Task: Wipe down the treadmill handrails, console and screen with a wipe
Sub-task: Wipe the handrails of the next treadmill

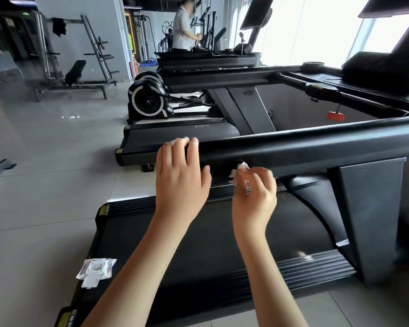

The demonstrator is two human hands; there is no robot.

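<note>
Your left hand (181,172) is draped over the free end of the near handrail (305,142), fingers curled over its top. A bit of white material (180,139) shows at the fingertips; it may be a second wipe, but you cannot tell from here. Your right hand (254,192) sits just below the rail's underside and just beside the left hand, pinching a crumpled white wipe (239,172) that is touching or almost touching the rail from beneath.

What matters for the stroke is the rail's long axis. It runs from the end under your left hand away to your right and slightly upward, toward the console (376,72). Nearly the whole length lies to the right of both hands, and the right hand with the wipe is the nearer one to it. A likely next move is to wrap the wipe up around the rail and draw it rightward along that axis while the left hand steadies the end.

The far handrail (234,76) lies well apart, across the belt (198,244), with the console at its right end. The wipe packet (96,270) lies with its flap open on the deck's left edge, below your left forearm.
</note>
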